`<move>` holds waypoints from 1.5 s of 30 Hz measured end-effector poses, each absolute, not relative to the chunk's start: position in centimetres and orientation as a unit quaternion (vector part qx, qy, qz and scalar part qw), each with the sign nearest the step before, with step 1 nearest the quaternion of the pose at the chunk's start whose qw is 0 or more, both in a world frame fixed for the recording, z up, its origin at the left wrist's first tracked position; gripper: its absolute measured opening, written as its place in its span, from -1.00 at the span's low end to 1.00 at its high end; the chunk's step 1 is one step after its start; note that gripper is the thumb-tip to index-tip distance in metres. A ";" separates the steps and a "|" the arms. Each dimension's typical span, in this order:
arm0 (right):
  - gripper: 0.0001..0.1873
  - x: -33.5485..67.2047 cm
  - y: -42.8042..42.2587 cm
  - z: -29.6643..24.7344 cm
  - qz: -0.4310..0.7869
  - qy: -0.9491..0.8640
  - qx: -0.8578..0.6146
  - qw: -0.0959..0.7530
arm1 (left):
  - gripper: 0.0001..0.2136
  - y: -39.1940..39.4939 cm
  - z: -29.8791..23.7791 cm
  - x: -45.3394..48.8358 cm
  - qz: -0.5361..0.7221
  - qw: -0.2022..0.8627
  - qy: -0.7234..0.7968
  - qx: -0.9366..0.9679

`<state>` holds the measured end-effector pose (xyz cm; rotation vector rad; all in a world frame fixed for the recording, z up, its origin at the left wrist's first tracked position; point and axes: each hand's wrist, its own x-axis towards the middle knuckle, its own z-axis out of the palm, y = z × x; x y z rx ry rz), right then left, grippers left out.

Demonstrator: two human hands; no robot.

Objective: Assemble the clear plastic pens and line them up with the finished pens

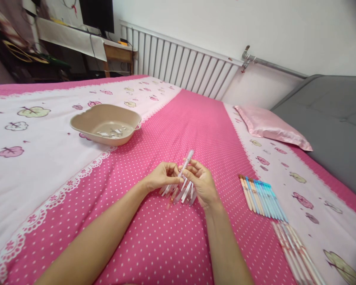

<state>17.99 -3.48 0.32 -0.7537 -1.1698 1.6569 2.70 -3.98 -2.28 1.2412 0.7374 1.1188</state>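
A slim whitish-pink pen [187,160] is held tilted between my two hands, its upper end pointing away from me. My left hand [165,175] pinches its lower part with thumb and fingertips. On the other side, my right hand [202,182] has its thumb and fingers closed around the pen's middle. Just below the hands, several loose pens [184,194] in white and pink lie in a pile on the pink dotted bedspread [154,237]. The hands partly cover this pile.
Left of centre stands a beige plastic basin [105,113] with small white scraps inside. To the right lie a row of blue and peach pens [262,198] and a row of pinkish pens [296,253]. Beyond are a pink pillow [273,126], a grey headboard [329,114] and a radiator [178,59].
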 end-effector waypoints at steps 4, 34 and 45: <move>-0.59 17.9 -3.5 0.4 0.667 -0.482 -0.316 0.472 | -0.71 -4.0 -2.1 2.7 0.491 0.610 0.317 0.535; -0.65 16.7 -2.9 -2.2 0.477 -0.578 -0.440 0.495 | -0.61 -3.3 -2.6 1.6 0.526 0.346 0.499 0.596; -0.68 19.7 -1.6 -2.9 0.233 -0.525 -0.563 0.594 | -0.50 -6.3 -4.0 -1.8 0.364 0.053 0.660 0.655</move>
